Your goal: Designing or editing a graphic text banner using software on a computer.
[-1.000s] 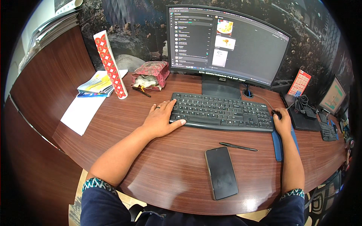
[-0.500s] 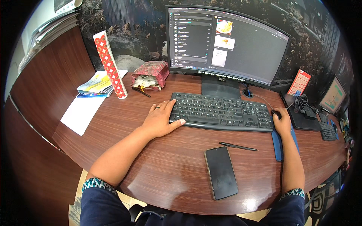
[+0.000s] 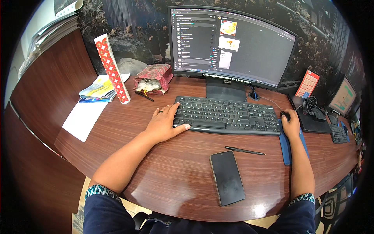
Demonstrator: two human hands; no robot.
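Observation:
My left hand (image 3: 162, 123) rests on the left end of a black keyboard (image 3: 230, 114), its fingers apart and its thumb stretched along the near edge. A ring circles one of its fingers. At the keyboard's right end, my right hand (image 3: 290, 124) is curled over a black computer mouse (image 3: 286, 116), covering much of it. The mouse sits at the far end of a blue mouse pad (image 3: 285, 150), partly under my forearm. Behind the keyboard a curved monitor (image 3: 249, 50) is lit, with a dark list on its left and small food pictures beside it.
A phone (image 3: 227, 177) lies dark between my forearms, with a black pen (image 3: 244, 150) beyond it. Leftward are a tall red patterned box (image 3: 112, 70), papers (image 3: 83, 121) and a red bag (image 3: 156, 78). Cables (image 3: 310, 104), a desk calendar (image 3: 308, 82) and another monitor (image 3: 343, 95) stand right.
The whole view has shifted slightly, with the desk things a little further left. A narrow column of small coloured marks has appeared beside the list on the monitor. Both hands keep their places.

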